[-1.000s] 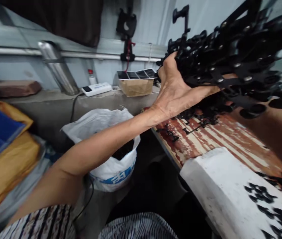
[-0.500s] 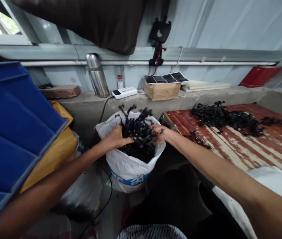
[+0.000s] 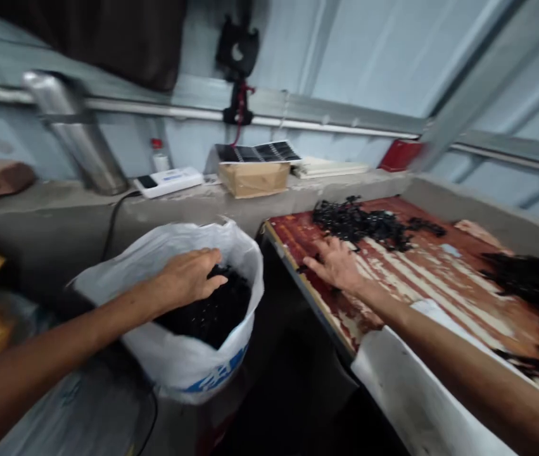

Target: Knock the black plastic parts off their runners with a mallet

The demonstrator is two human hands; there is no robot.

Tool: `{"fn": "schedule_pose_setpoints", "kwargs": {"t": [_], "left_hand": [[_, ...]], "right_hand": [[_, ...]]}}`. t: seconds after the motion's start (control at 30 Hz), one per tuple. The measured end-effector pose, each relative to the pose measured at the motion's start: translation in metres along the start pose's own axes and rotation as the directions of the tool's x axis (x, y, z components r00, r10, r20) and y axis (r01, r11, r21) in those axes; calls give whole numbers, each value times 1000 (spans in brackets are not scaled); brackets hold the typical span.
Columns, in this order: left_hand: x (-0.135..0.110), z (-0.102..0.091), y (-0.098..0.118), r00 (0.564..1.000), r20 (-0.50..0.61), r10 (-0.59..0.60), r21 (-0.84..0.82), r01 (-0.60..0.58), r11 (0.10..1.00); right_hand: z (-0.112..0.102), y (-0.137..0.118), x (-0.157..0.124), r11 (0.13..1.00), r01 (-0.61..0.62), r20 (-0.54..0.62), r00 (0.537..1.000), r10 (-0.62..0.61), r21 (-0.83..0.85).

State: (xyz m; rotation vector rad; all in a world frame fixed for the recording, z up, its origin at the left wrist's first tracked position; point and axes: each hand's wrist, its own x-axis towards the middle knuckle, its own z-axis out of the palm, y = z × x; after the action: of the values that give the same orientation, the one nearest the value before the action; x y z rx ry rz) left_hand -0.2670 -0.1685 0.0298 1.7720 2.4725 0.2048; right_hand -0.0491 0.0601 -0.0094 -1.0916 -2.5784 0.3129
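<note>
My left hand point(image 3: 194, 277) is held over the mouth of a white woven sack point(image 3: 155, 354), thumb apart from the fingers and nothing in it. Inside the sack lies a mass of small glossy black parts point(image 3: 207, 316), whose exact kind I cannot make out. Over the near left part of a worn red-brown tabletop point(image 3: 421, 278), my right hand point(image 3: 338, 265) has its fingers spread. A few dark bits lie by its fingertips. Just beyond it is a loose pile of black parts point(image 3: 364, 221) on the tabletop.
A larger black heap point(image 3: 535, 291) lies at the table's right side. White cloth point(image 3: 393, 373) hangs over the near edge. Along the ledge stand a steel flask point(image 3: 82, 136), a small red-capped bottle point(image 3: 159, 155), a white device point(image 3: 169, 182) and a cardboard box point(image 3: 253, 179).
Both hands have let go of the bunch of black parts, which is down in the sack. My right hand has moved right to the tabletop. The view has turned right.
</note>
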Motion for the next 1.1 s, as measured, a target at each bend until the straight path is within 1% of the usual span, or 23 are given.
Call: {"fn": "schedule_pose_setpoints", "kwargs": {"t": [0.03, 0.1, 0.2, 0.27, 0.33, 0.37, 0.43, 0.53, 0.6, 0.67, 0.77, 0.83, 0.9, 1.0, 1.1], "left_hand": [[16, 0, 13, 996, 25, 80, 19, -80, 997], [55, 2, 44, 970, 86, 227, 74, -233, 970], [119, 11, 97, 926, 71, 372, 67, -376, 924], [158, 26, 129, 906, 39, 421, 33, -422, 906], [190, 45, 154, 907, 19, 420, -41, -419, 907], [202, 55, 163, 907, 11, 420, -85, -418, 905], [219, 75, 173, 900, -19, 435, -145, -433, 890], [231, 98, 175, 886, -56, 461, -139, -464, 875], [234, 109, 172, 880, -70, 471, -122, -476, 871], [235, 117, 168, 875, -110, 472, -118, -483, 868], [237, 124, 164, 865, -189, 465, -109, -489, 865], [237, 127, 163, 859, -224, 460, -104, -490, 865], [238, 129, 163, 860, -241, 450, -105, -484, 869], [238, 128, 164, 868, -257, 426, -121, -466, 876], [239, 127, 166, 875, -290, 388, -152, -442, 884]], "right_hand": [[3, 12, -3, 999, -16, -7, 1000, 16, -44], [7, 30, -3, 994, -34, -32, 999, 31, -101], [4, 55, 12, 986, -80, -120, 991, 62, -146], [-6, 79, 26, 980, -134, -201, 974, 103, -148], [-19, 110, 38, 970, -209, -280, 945, 168, -127], [-26, 129, 44, 960, -258, -314, 925, 213, -108], [-40, 172, 54, 927, -370, -368, 871, 324, -61], [-57, 238, 72, 849, -528, -411, 770, 487, 17], [-63, 277, 87, 802, -594, -408, 718, 564, 65], [-65, 308, 105, 766, -634, -386, 683, 620, 109], [-60, 340, 131, 724, -670, -328, 656, 680, 163], [-55, 353, 145, 718, -670, -283, 663, 693, 189], [-51, 361, 154, 732, -648, -242, 691, 681, 208], [-47, 363, 158, 775, -586, -187, 755, 628, 234], [-45, 354, 153, 821, -508, -124, 826, 550, 260]]}}
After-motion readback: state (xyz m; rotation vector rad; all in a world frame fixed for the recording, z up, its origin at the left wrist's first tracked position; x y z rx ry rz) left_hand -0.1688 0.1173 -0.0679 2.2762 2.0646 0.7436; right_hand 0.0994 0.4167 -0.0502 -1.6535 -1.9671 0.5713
